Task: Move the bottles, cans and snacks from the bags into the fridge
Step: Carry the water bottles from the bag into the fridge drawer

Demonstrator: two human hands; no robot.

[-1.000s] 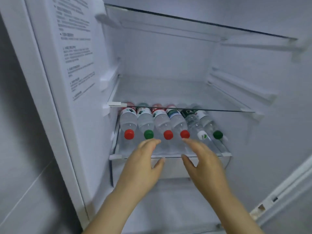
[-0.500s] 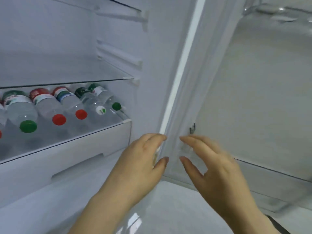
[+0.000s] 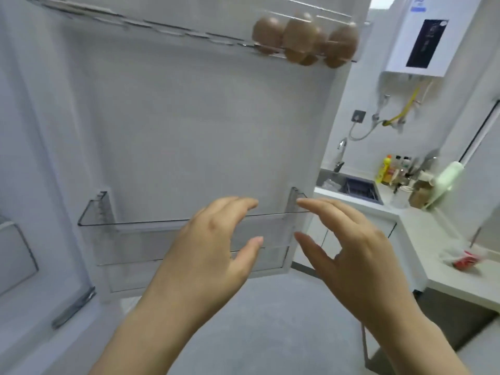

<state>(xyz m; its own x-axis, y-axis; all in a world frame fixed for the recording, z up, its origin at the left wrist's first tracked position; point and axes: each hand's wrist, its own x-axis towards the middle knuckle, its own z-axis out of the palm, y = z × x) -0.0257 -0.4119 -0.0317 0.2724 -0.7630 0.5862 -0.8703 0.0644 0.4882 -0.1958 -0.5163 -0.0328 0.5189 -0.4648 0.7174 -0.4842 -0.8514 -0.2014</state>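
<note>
The open fridge door (image 3: 189,125) fills the view, with a clear plastic door bin (image 3: 130,228) low on it that holds nothing. My left hand (image 3: 213,247) and my right hand (image 3: 351,250) hover side by side in front of that bin, fingers relaxed and slightly bent, holding nothing. On the white counter (image 3: 422,239) at the right lies a clear plastic bag with something red inside (image 3: 462,258). The water bottles on the fridge shelf are out of view.
Several brown eggs (image 3: 303,39) sit in the door's top rack. Beyond the door are a sink (image 3: 354,185), a tap, condiment bottles (image 3: 392,171) and a wall-mounted water heater (image 3: 422,36). Grey floor (image 3: 270,320) lies below my hands.
My view has swung right from the shelf of water bottles to the inside of the fridge door and the kitchen counter. Both hands stay raised, empty and close together.
</note>
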